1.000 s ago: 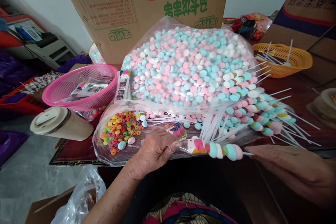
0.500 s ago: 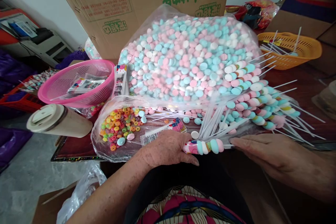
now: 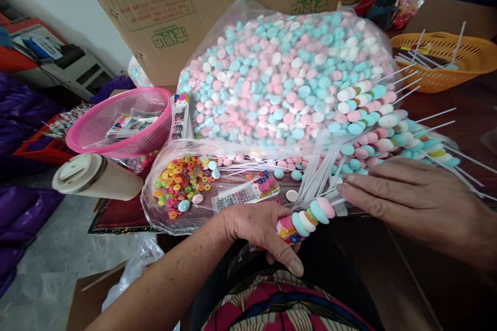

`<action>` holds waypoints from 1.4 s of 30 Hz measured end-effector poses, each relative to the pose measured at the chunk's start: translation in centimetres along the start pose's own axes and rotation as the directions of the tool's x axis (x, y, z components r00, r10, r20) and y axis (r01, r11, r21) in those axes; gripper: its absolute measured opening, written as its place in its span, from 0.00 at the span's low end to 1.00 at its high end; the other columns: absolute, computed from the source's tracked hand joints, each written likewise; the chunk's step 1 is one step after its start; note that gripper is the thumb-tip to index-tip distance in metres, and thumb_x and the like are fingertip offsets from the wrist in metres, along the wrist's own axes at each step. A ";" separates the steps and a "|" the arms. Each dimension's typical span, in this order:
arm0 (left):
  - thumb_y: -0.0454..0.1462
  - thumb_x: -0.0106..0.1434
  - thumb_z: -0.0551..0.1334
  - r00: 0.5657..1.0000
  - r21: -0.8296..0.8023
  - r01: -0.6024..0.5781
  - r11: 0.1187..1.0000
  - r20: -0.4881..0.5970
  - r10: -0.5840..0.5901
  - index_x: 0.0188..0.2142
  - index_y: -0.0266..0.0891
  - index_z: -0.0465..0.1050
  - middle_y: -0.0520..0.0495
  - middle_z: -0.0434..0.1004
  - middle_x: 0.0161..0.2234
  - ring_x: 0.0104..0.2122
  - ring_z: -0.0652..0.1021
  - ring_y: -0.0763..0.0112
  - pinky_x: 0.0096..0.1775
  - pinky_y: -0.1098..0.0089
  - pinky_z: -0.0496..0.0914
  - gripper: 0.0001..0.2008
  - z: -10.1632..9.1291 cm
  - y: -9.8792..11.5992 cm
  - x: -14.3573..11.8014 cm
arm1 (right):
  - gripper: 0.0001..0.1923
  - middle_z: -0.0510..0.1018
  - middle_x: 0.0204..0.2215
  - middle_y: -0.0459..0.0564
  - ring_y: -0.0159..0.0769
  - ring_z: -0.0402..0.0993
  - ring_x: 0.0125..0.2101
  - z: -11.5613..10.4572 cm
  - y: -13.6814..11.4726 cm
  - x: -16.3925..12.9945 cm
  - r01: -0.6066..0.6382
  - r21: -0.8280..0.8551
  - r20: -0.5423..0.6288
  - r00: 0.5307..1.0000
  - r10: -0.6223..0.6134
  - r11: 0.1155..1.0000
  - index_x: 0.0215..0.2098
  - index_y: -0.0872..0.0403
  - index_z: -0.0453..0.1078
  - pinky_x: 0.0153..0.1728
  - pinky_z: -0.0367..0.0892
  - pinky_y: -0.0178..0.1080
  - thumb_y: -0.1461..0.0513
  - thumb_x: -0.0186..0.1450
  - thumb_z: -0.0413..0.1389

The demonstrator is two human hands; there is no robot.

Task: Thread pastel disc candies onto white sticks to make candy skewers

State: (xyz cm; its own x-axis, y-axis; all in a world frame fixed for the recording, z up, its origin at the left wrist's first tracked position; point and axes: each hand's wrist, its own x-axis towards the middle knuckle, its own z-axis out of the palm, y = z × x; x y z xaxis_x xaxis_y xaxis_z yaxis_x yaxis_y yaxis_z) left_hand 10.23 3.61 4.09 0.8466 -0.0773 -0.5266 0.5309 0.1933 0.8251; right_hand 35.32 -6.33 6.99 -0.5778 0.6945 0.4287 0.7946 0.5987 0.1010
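My left hand (image 3: pixel 267 230) is closed around a candy skewer (image 3: pixel 312 217) strung with pink, blue and white marshmallow-like pieces and a gummy ring. A printed clear wrapper (image 3: pixel 289 228) covers its lower part. The skewer tilts up to the right. At its stick end is my right hand (image 3: pixel 411 201), with long, straight fingers held together over the white stick; its thumb is hidden. Beyond the right hand lies a pile of candy skewers (image 3: pixel 382 139) with sticks pointing right. Loose white sticks (image 3: pixel 320 173) and a printed wrapper (image 3: pixel 246 191) lie just ahead of my hands.
A big clear bag (image 3: pixel 279 77) of pastel candies fills the middle. Gummy rings (image 3: pixel 180 181) lie at its front left. A pink basket (image 3: pixel 116 152), a lidded cup (image 3: pixel 120 180) and an orange basket (image 3: pixel 438 80) stand around it. A cardboard box (image 3: pixel 209 15) rises behind.
The skewer has turned from nearly level to tilted up rightward. My right hand has moved up over the front of the skewer pile. My left hand has rolled, its thumb now lower. The view has shifted slightly.
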 end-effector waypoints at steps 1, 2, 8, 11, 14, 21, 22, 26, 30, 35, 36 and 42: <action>0.44 0.38 0.74 0.997 -0.096 0.008 0.995 0.077 0.000 0.24 0.37 0.66 0.57 0.68 0.19 0.17 0.69 0.77 0.19 0.76 0.61 0.21 0.2 -0.1 0.3 | 0.15 0.79 0.40 0.50 0.41 0.70 0.39 -0.2 0.3 0.1 0.047 -0.044 -0.005 0.999 -0.047 0.998 0.48 0.51 0.67 0.43 0.64 0.49 0.70 0.66 0.46; 0.44 0.36 0.75 0.990 -0.167 0.019 0.986 0.142 0.005 0.24 0.37 0.67 0.56 0.70 0.19 0.17 0.70 0.76 0.18 0.76 0.62 0.22 0.4 -0.1 0.6 | 0.15 0.78 0.41 0.52 0.43 0.68 0.40 -0.3 0.5 0.3 0.111 -0.089 -0.012 0.994 -0.113 0.990 0.48 0.53 0.67 0.43 0.63 0.51 0.70 0.66 0.47; 0.43 0.34 0.75 0.983 -0.157 0.085 0.984 0.177 -0.056 0.25 0.37 0.66 0.56 0.70 0.18 0.18 0.72 0.74 0.20 0.74 0.67 0.24 0.9 -0.4 1.3 | 0.14 0.78 0.38 0.54 0.41 0.68 0.36 0.6 0.8 1.5 0.266 -0.154 -0.012 0.963 -0.271 0.952 0.45 0.57 0.66 0.38 0.63 0.47 0.72 0.65 0.44; 0.45 0.45 0.71 0.990 0.124 0.098 0.987 -0.112 -0.084 0.32 0.39 0.67 0.56 0.68 0.20 0.19 0.72 0.73 0.19 0.74 0.65 0.19 0.5 -0.2 1.1 | 0.16 0.77 0.31 0.52 0.37 0.68 0.28 2.3 -0.5 1.2 0.209 -0.078 0.064 0.977 -0.204 0.975 0.43 0.57 0.68 0.31 0.64 0.42 0.71 0.65 0.41; 0.41 0.51 0.67 0.889 0.542 0.252 0.802 -0.457 0.030 0.42 0.40 0.68 0.50 0.74 0.30 0.29 0.77 0.63 0.30 0.66 0.71 0.19 0.6 0.2 0.9 | 0.17 0.75 0.25 0.50 0.36 0.69 0.24 3.8 -1.9 0.5 0.081 0.020 0.114 0.990 -0.083 0.997 0.41 0.59 0.70 0.25 0.64 0.38 0.73 0.62 0.41; 0.36 0.57 0.60 0.739 0.779 0.547 0.307 -0.622 0.259 0.52 0.38 0.63 0.40 0.76 0.41 0.42 0.75 0.53 0.44 0.57 0.67 0.22 0.8 0.6 -1.3 | 0.17 0.79 0.33 0.51 0.32 0.76 0.31 4.5 -2.7 -1.1 -0.177 0.285 0.090 0.983 0.158 0.942 0.45 0.57 0.68 0.30 0.69 0.32 0.73 0.63 0.43; 0.35 0.58 0.59 0.755 0.773 0.540 0.334 -0.620 0.215 0.50 0.39 0.66 0.42 0.77 0.39 0.40 0.76 0.56 0.42 0.60 0.67 0.19 0.6 0.5 -1.7 | 0.17 0.79 0.33 0.51 0.32 0.76 0.32 4.4 -2.5 -1.3 -0.169 0.293 0.068 0.985 0.156 0.941 0.46 0.56 0.67 0.30 0.69 0.32 0.73 0.63 0.44; 0.38 0.55 0.63 0.910 0.709 0.247 0.660 -0.403 0.092 0.33 0.40 0.71 0.53 0.73 0.27 0.28 0.74 0.69 0.29 0.73 0.65 0.06 -0.4 0.1 -3.3 | 0.19 0.79 0.33 0.49 0.34 0.74 0.30 3.6 -1.5 -1.9 -0.020 0.102 -0.033 0.999 0.023 0.995 0.50 0.54 0.64 0.30 0.69 0.36 0.73 0.63 0.45; 0.38 0.50 0.66 0.985 0.312 0.083 0.947 -0.167 -0.031 0.31 0.39 0.68 0.59 0.62 0.18 0.18 0.66 0.78 0.21 0.77 0.61 0.10 -0.9 -0.3 -3.4 | 0.23 0.78 0.41 0.48 0.40 0.74 0.37 2.4 -0.9 -2.2 0.003 -0.018 -0.025 1.000 -0.004 1.000 0.53 0.48 0.64 0.40 0.67 0.46 0.72 0.64 0.46; 0.37 0.50 0.66 0.988 0.085 0.016 0.996 -0.151 -0.003 0.32 0.39 0.64 0.59 0.63 0.20 0.19 0.67 0.79 0.21 0.77 0.64 0.12 -0.7 -0.8 -2.6 | 0.21 0.78 0.42 0.49 0.39 0.73 0.40 2.5 -1.7 -2.4 0.036 0.023 0.008 0.999 -0.036 0.999 0.53 0.50 0.65 0.42 0.67 0.45 0.72 0.64 0.48; 0.37 0.50 0.66 0.987 0.118 0.007 0.993 -0.159 0.012 0.31 0.38 0.64 0.59 0.63 0.20 0.20 0.67 0.79 0.22 0.78 0.63 0.12 -0.6 -0.8 -2.4 | 0.21 0.78 0.42 0.50 0.39 0.73 0.40 2.7 -1.8 -2.4 0.032 0.038 0.011 0.999 -0.033 0.999 0.53 0.50 0.65 0.43 0.67 0.44 0.72 0.64 0.48; 0.42 0.50 0.68 0.966 0.343 0.019 0.939 -0.248 0.071 0.29 0.38 0.67 0.58 0.64 0.22 0.23 0.67 0.77 0.25 0.76 0.63 0.13 -0.6 -1.1 -2.2 | 0.22 0.79 0.38 0.50 0.37 0.74 0.34 3.0 -1.9 -1.4 0.051 0.076 -0.002 0.999 -0.051 0.996 0.53 0.52 0.64 0.36 0.70 0.41 0.73 0.63 0.47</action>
State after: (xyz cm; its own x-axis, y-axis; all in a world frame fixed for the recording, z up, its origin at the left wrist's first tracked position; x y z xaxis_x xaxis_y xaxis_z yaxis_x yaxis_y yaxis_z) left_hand 7.76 4.20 4.25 0.8463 0.1821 -0.5005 0.5274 -0.1554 0.8353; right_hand 34.08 -7.29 3.51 -0.6173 0.6622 0.4247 0.7475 0.6621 0.0541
